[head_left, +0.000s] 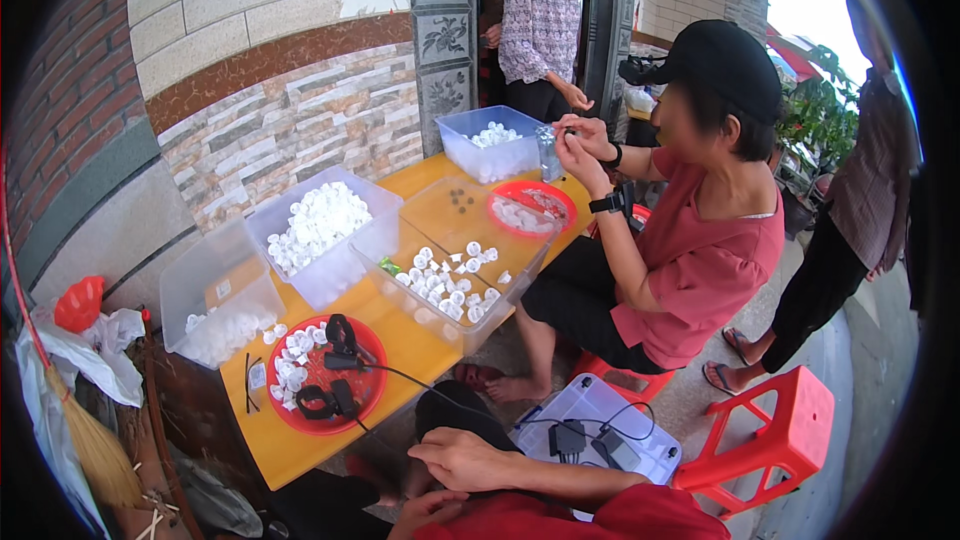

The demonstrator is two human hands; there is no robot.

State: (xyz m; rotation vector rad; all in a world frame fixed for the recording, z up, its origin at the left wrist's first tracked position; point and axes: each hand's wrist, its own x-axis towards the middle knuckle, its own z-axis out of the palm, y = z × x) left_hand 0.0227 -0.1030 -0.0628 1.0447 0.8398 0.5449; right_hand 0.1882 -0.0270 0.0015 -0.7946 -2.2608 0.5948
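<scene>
My right hand (pixel 462 459) is over my lap below the table's near edge, its fingers curled, with nothing visible in them. My left hand (pixel 430 513) lies just under it at the picture's lower edge, fingers loosely stretched and partly cut off. Nearest to both is a round red tray (pixel 340 402) on the yellow table (pixel 283 452). White plastic caps (pixel 291 374) lie in it beside two black straps (pixel 317 403) with cables attached. A divided clear bin (pixel 462 342) with more white caps stands to the right of the tray.
A clear bin (pixel 383 230) heaped with caps, a tilted bin (pixel 180 285) and a bluish bin (pixel 462 152) stand farther back. A co-worker (pixel 700 240) at right handles a small dark piece. Red stools (pixel 790 420), a lidded box (pixel 640 455) with cabled devices and a broom (pixel 95 440) surround the table.
</scene>
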